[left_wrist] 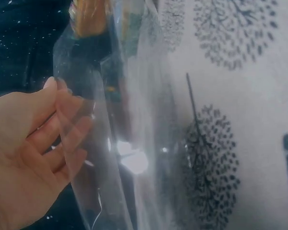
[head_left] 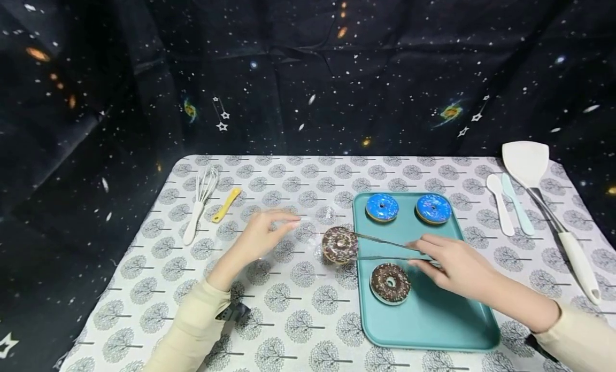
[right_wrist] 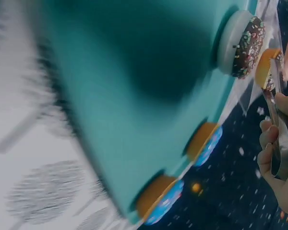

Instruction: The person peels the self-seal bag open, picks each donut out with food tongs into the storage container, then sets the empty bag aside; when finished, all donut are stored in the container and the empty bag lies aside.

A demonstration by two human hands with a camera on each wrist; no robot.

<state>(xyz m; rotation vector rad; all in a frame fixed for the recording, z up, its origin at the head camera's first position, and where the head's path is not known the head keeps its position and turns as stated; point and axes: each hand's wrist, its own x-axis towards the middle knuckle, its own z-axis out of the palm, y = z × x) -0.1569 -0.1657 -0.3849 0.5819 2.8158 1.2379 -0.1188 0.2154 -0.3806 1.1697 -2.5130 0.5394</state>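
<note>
My left hand [head_left: 264,235] pinches the edge of a clear plastic bag [left_wrist: 149,129] between thumb and fingers; some fingers show through the film. With my right hand [head_left: 449,262] I hold metal tongs [head_left: 385,241], whose tips clasp a chocolate doughnut with sprinkles [head_left: 332,246] just past the tray's left edge. In the left wrist view this doughnut [left_wrist: 91,19] appears at the bag's far end; whether it is inside the bag I cannot tell. A second chocolate doughnut [head_left: 380,291] and two blue-iced doughnuts [head_left: 382,214] [head_left: 433,216] lie on the teal tray [head_left: 447,329].
To the left lie a whisk [head_left: 194,222] and a small yellow-handled utensil [head_left: 226,205]. Right of the tray are a white spoon [head_left: 501,206], a mint-coloured knife [head_left: 518,206] and a large white spatula [head_left: 526,161]. A tree-patterned cloth [head_left: 303,324] covers the table; a dark starry curtain hangs behind.
</note>
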